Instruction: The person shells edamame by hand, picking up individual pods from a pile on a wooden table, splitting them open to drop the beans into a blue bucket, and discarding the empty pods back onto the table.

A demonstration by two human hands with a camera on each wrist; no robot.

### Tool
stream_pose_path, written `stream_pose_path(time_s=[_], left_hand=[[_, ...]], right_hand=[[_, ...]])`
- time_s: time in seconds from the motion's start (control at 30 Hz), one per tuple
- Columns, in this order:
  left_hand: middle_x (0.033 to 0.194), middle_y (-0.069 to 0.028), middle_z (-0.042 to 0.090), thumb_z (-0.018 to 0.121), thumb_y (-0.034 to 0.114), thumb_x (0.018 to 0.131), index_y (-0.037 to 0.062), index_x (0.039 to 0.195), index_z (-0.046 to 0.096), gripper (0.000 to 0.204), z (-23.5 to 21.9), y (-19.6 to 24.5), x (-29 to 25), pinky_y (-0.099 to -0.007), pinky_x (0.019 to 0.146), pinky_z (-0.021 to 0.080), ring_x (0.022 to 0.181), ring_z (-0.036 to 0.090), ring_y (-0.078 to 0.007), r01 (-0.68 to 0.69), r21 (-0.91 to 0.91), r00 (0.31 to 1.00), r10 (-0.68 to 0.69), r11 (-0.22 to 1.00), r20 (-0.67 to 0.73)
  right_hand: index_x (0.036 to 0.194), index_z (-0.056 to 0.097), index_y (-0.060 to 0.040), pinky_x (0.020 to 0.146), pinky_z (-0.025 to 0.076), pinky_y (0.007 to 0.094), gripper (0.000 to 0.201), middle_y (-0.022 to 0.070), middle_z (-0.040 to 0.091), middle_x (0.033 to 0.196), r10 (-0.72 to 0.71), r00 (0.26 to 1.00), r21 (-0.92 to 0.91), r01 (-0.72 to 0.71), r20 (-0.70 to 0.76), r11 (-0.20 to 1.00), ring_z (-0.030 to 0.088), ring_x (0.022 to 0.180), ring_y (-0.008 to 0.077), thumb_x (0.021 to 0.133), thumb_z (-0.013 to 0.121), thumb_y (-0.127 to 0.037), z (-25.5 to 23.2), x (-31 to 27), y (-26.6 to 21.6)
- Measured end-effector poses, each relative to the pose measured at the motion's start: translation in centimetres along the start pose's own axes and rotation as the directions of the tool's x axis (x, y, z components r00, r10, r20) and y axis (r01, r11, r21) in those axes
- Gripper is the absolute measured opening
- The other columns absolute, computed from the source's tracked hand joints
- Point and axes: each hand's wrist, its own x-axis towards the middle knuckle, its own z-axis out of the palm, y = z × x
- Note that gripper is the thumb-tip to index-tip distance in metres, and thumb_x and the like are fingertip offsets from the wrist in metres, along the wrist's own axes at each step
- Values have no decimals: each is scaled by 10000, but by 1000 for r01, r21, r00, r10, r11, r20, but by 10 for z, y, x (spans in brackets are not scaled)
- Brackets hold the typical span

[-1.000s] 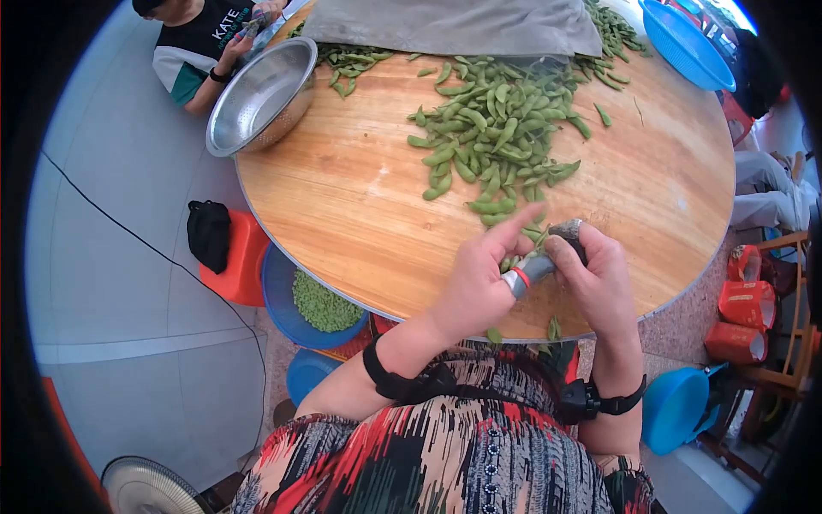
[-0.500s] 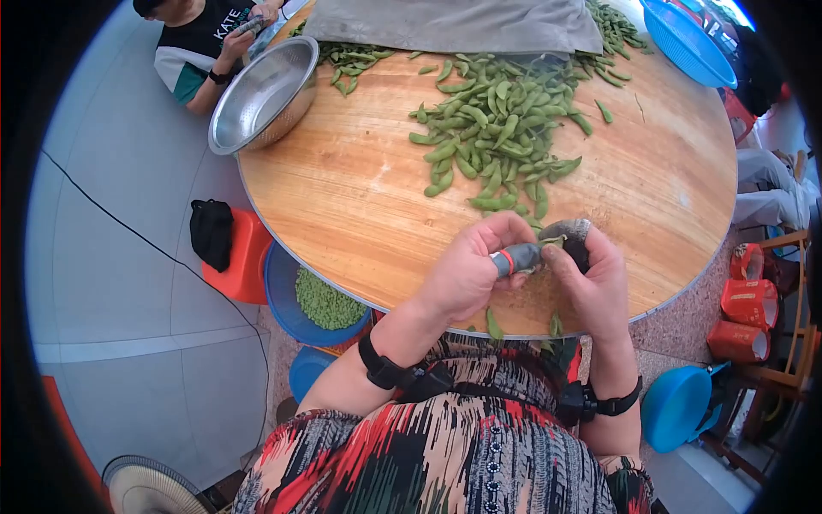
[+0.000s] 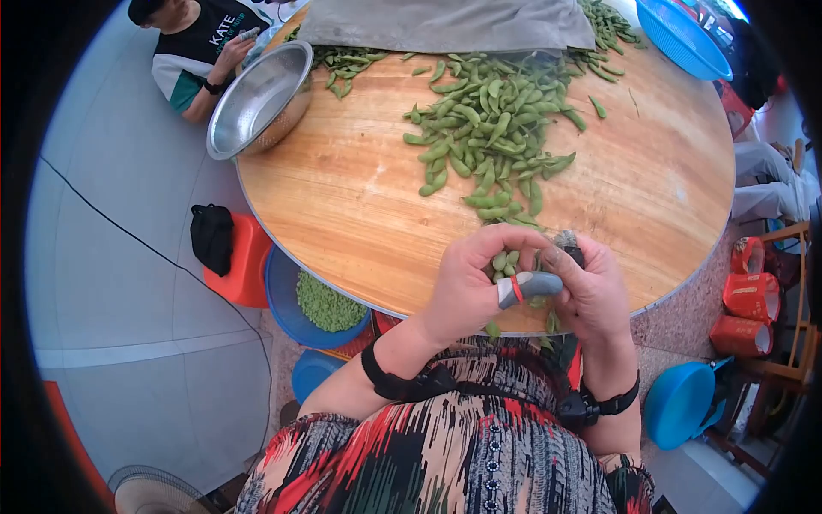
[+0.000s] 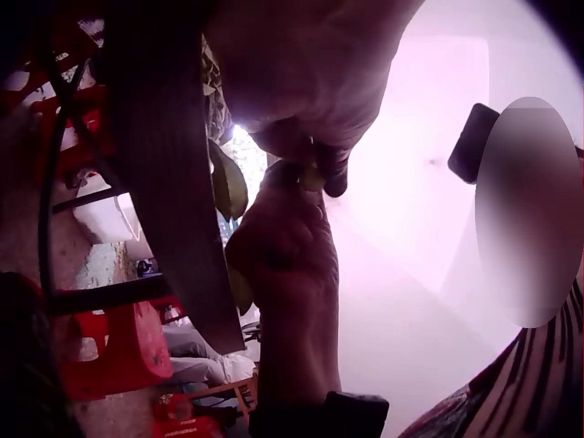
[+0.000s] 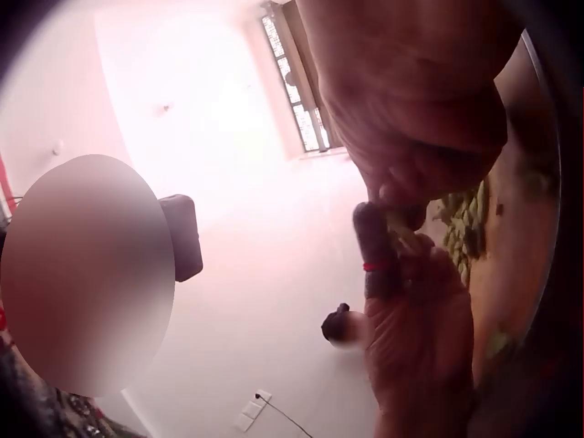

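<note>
My left hand curls around several shelled green beans near the table's front edge. A grey finger cover with a red band sheathes its thumb. Fingertips meeting it, my right hand has dark covers on its fingers. A green soybean pod is pinched between the two hands in the right wrist view, mostly hidden by fingers. Just beyond the hands lies a heap of soybean pods. A few loose pods lie at the near edge.
The round wooden table bears a steel colander at its left edge, a grey cloth at the back and a blue basket at back right. Below left, a blue tub holds shelled beans. Another person sits back left.
The left index finger, stretched out a second ago, has curled in. Both hands have worked close together at the same spot, and beans now show in the left hand.
</note>
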Motion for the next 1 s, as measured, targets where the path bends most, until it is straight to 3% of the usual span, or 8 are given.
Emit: stream_pose_path(time_s=[0.27, 0.37, 0.43, 0.57, 0.7, 0.77, 0.83, 1.0], left_hand=[[776, 22, 547, 727, 53, 721, 11, 1082, 608, 383, -6, -5, 3, -208, 665, 417, 710, 503, -71, -21, 118, 997, 11, 993, 82], [789, 7, 581, 693, 52, 755, 14, 1075, 612, 332, -6, -8, 2, -191, 603, 417, 681, 519, -64, 82, -21, 996, -81, 996, 41], [803, -23, 603, 649, 46, 789, 13, 1047, 612, 263, -9, -9, 0, -165, 558, 411, 677, 533, -59, 379, -491, 922, -365, 784, 128], [803, -58, 601, 587, 50, 826, 8, 1000, 595, 179, -11, -2, 2, -148, 506, 383, 650, 518, -59, 350, -461, 934, -344, 815, 102], [775, -74, 562, 530, 86, 844, 18, 931, 552, 112, -33, 7, 7, -165, 468, 323, 583, 474, -97, 172, -628, 932, -331, 759, -146], [781, -51, 587, 544, 86, 846, 37, 919, 568, 91, -36, 12, 6, -169, 498, 360, 608, 505, -76, 177, -620, 944, -311, 764, -113], [803, -53, 583, 548, 92, 848, 33, 919, 569, 95, -34, 15, 5, -177, 517, 367, 639, 510, -81, 214, -641, 930, -354, 737, -96], [862, -39, 558, 603, 92, 827, 37, 1008, 582, 190, -38, -1, -12, -205, 586, 400, 706, 505, -99, 274, -621, 939, -344, 734, 7]], right_hand=[[787, 594, -60, 367, 228, 173, 178, -62, 458, 514, -69, 994, 54, 74, -86, 996, 346, 405, 6, 857, 616, -223, 5, 3, 6], [778, 594, -62, 360, 226, 173, 175, -63, 458, 517, -104, 987, 76, 114, -126, 991, 345, 399, 4, 862, 609, -214, 10, 3, 10], [775, 593, -65, 357, 224, 172, 174, -64, 460, 525, -121, 981, 90, 136, -153, 987, 345, 397, 2, 865, 606, -213, 11, 2, 12], [803, 602, -45, 439, 334, 182, 144, -51, 524, 604, -136, 979, -123, 155, 149, 980, 441, 502, 17, 805, 661, -176, -12, -3, 5], [845, 612, -22, 561, 418, 233, 179, -36, 571, 676, -6, 854, -546, 338, 520, 766, 498, 639, 41, 733, 703, -128, -23, -12, -26], [896, 601, -23, 554, 431, 273, 212, 17, 578, 681, -60, 962, -602, 216, 268, 769, 528, 606, 89, 749, 690, -147, -3, -7, -26], [939, 578, -27, 562, 446, 320, 247, 99, 588, 711, -261, 965, -939, 107, 19, 327, 576, 615, 189, 765, 671, -175, 7, 10, -20], [903, 559, -31, 562, 448, 342, 219, 164, 598, 749, -505, 853, -989, 148, 129, -2, 591, 645, 283, 790, 644, -199, 6, 24, 11]])
